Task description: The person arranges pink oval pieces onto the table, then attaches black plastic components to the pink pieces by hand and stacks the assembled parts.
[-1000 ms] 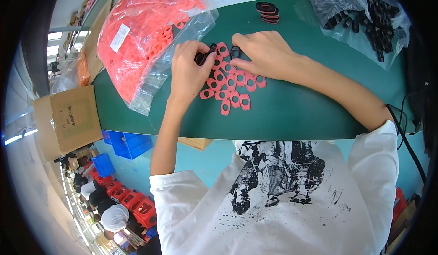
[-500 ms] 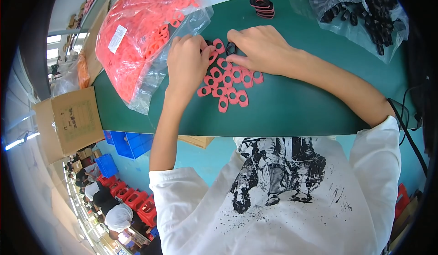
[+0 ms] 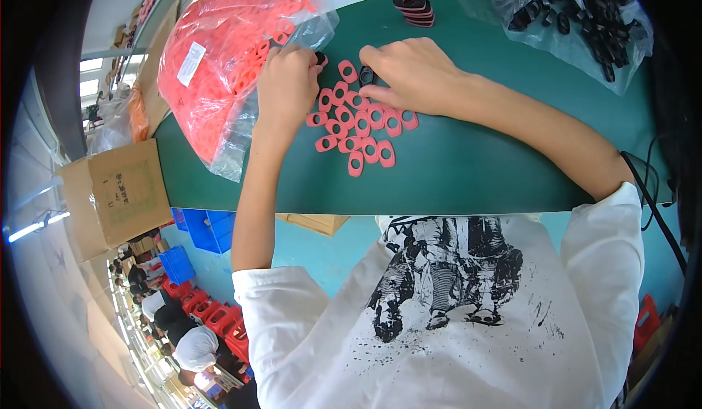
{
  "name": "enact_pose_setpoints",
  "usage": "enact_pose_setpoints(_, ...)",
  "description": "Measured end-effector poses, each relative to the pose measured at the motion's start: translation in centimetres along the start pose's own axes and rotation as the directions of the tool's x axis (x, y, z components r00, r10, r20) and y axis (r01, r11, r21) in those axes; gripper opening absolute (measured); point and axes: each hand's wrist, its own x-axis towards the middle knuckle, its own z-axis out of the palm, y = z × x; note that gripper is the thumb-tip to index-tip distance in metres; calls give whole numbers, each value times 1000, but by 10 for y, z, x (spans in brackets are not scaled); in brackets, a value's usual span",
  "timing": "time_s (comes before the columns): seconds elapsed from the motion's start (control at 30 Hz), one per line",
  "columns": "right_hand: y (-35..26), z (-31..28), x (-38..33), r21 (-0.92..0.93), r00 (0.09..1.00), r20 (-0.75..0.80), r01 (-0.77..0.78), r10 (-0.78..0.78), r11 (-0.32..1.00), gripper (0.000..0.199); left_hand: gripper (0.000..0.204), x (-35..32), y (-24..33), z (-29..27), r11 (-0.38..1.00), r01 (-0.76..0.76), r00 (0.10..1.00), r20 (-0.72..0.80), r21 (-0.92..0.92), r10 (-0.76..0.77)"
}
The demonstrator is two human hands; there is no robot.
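Observation:
Several small red oval rings (image 3: 358, 124) lie spread on the green table (image 3: 453, 175). My left hand (image 3: 287, 87) rests at the left edge of the spread, its fingers curled around a small black piece (image 3: 320, 58). My right hand (image 3: 413, 72) lies just right of it, fingertips pinching a black oval ring (image 3: 365, 76) above the red ones. The two hands almost touch. What lies under the palms is hidden.
A clear bag of red rings (image 3: 227, 65) lies at the left. A clear bag of black rings (image 3: 578, 14) sits at the far right. A small stack of assembled black-and-red rings (image 3: 413, 8) stands at the back. A cardboard box (image 3: 113, 193) is left of the table edge.
Both hands have stayed over the red rings, with only small finger movements. The view has shifted slightly, so the table sits a little higher in the picture.

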Motion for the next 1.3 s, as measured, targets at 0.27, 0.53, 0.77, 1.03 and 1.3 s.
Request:
enact_pose_setpoints(0.27, -1, 3, -2, -11, 1000, -6, 21, -21, 1000, 39, 6, -8, -12, 4, 976, -128, 990, -85, -177, 115)
enact_pose_setpoints(0.53, 1, 0, -1, -4, 999, 22, -25, 25, 1000, 39, 6, 2, -19, 6, 941, -59, 996, 38, -333, 76)
enact_pose_setpoints(0.77, -4, 1, 4, -26, 1000, 2, 19, -19, 999, 37, 10, 11, -34, -12, 941, -85, 973, 178, -328, 150)
enact_pose_setpoints(1.03, 1, -1, -8, 23, 998, -64, -2, 4, 1000, 33, 19, 11, -19, 15, 976, -111, 981, 137, -190, 139)
enact_pose_setpoints(1.3, -3, -13, 1, 68, 990, -114, -71, 79, 995, 32, 20, 9, -26, 19, 974, -64, 998, -5, -219, 65)
